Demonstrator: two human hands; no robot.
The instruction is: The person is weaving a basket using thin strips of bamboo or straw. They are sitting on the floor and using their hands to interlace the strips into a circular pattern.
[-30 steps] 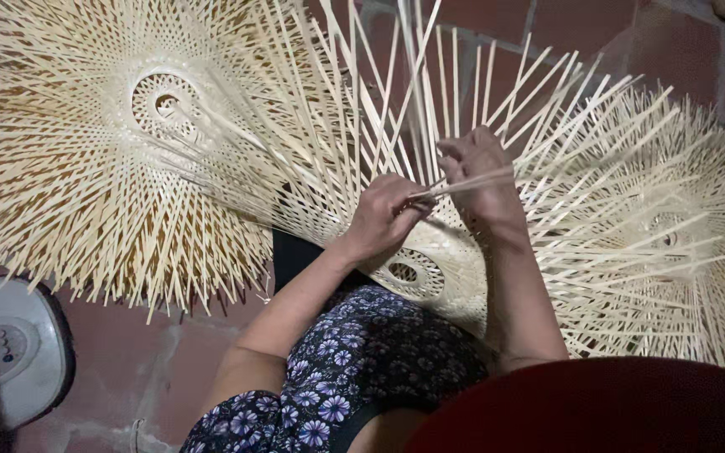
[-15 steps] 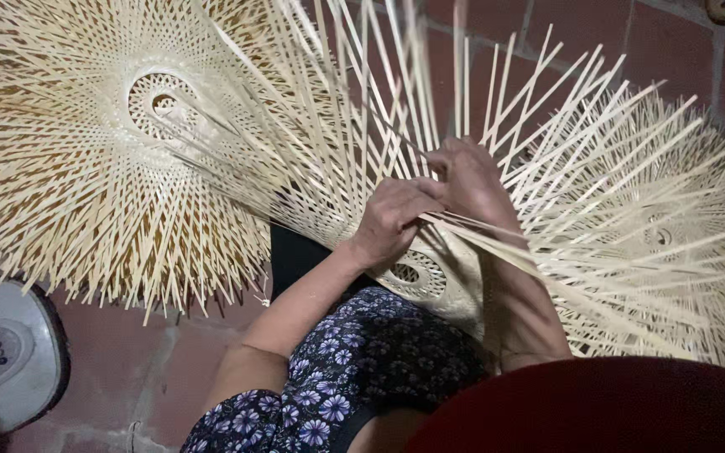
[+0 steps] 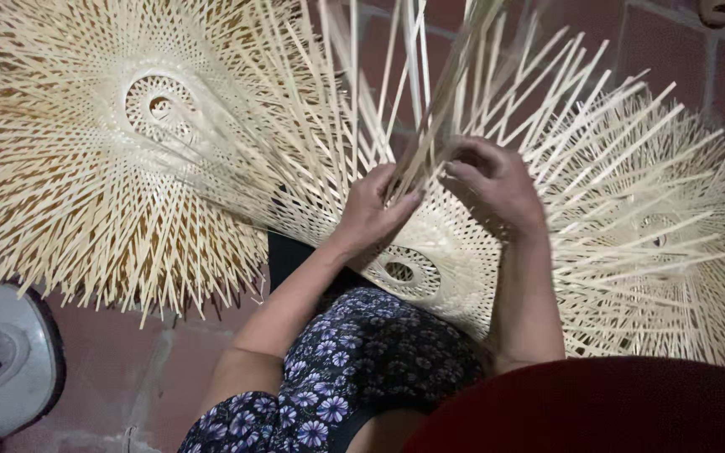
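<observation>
A round woven bamboo piece [image 3: 455, 252] with an oval hole at its centre rests on my lap, its loose strips fanning outward. My left hand [image 3: 375, 210] pinches a bundle of long bamboo strips [image 3: 442, 101] that rises steeply from the weave toward the top of the view. My right hand [image 3: 497, 184] is curled over the same bundle from the right, fingers closed on the strips just above the woven part. The two hands are almost touching.
A finished woven bamboo piece [image 3: 111, 151] lies at the left and another [image 3: 673, 243] at the right, both on a red tile floor [image 3: 127, 369]. A white rounded appliance [image 3: 2, 361] sits at the lower left. Floral cloth [image 3: 354, 361] covers my leg; a dark red shape [image 3: 597, 411] fills the bottom right.
The strips in my hands have swung from nearly level to steeply upright. Both hands rose slightly and drew closer together on the bundle.
</observation>
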